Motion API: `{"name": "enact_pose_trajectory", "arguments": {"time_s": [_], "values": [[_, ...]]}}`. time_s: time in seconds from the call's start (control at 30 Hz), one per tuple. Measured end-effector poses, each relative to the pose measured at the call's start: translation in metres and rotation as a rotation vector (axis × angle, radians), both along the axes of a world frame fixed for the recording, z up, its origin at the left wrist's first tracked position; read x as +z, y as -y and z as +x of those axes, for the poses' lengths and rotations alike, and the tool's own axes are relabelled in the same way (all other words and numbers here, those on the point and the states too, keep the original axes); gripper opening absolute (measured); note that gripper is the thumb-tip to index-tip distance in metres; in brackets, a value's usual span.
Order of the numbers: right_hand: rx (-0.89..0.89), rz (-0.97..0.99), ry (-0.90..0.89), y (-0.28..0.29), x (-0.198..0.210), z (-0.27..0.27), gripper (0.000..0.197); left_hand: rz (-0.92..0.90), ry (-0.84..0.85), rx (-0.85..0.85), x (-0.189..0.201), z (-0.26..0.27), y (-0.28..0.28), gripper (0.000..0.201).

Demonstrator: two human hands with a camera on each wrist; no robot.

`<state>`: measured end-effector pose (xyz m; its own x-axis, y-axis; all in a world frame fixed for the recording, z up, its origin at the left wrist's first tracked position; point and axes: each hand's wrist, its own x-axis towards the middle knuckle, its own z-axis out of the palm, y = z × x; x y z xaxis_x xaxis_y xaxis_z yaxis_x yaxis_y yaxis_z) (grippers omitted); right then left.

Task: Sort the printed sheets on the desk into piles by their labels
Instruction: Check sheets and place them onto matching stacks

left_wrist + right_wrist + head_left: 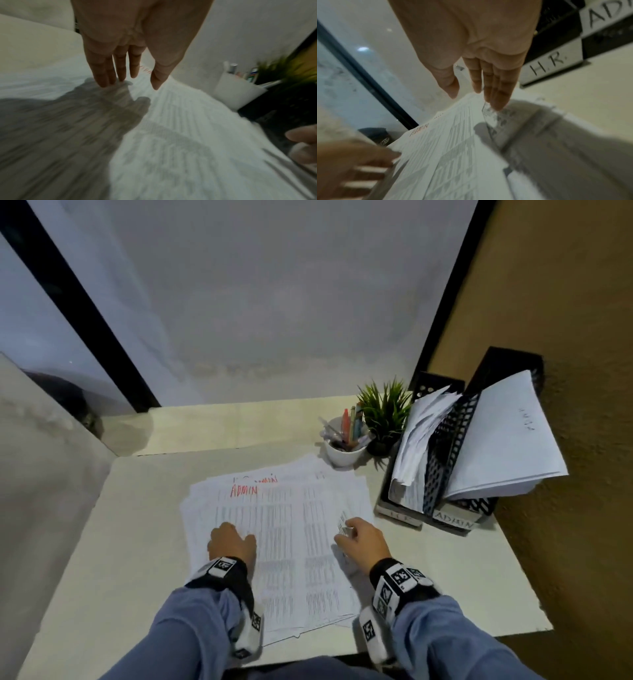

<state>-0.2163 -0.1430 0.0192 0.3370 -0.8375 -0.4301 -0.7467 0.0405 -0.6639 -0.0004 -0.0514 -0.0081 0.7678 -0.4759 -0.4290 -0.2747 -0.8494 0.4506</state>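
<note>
A loose stack of printed sheets (284, 542) lies mid-desk; its top sheet bears a red ADMIN label (244, 491). My left hand (239, 537) rests on the stack's left side, and in the left wrist view its straight fingertips (106, 83) touch the paper. At the stack's right edge, the straight fingers (496, 105) of my right hand (346, 534) touch a curled-up sheet corner (488, 115), with the thumb apart from it. Two black mesh trays at the right carry the labels H.R. (551, 63) and ADMIN (454, 522); both hold sheets.
A white cup of pens (344, 453) and a small green plant (385, 409) stand behind the stack, left of the trays. The white desk (120, 542) has bare surface left of the stack. A brown wall runs along the right side.
</note>
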Motion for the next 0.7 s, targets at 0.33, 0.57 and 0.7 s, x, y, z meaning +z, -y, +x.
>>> {"name": "enact_pose_trajectory", "arguments": {"time_s": [0.33, 0.57, 0.7], "values": [[-0.288, 0.254, 0.121, -0.018, -0.004, 0.024, 0.035, 0.019, -0.016, 0.032, -0.025, 0.001, -0.032, 0.084], [-0.330, 0.177, 0.095, -0.021, -0.018, 0.030, 0.044, 0.223, 0.074, 0.029, -0.025, 0.006, -0.040, 0.098], [-0.285, 0.146, 0.035, -0.014, -0.029, 0.028, 0.017, 0.245, 0.050, 0.107, -0.024, 0.021, -0.048, 0.101]]}}
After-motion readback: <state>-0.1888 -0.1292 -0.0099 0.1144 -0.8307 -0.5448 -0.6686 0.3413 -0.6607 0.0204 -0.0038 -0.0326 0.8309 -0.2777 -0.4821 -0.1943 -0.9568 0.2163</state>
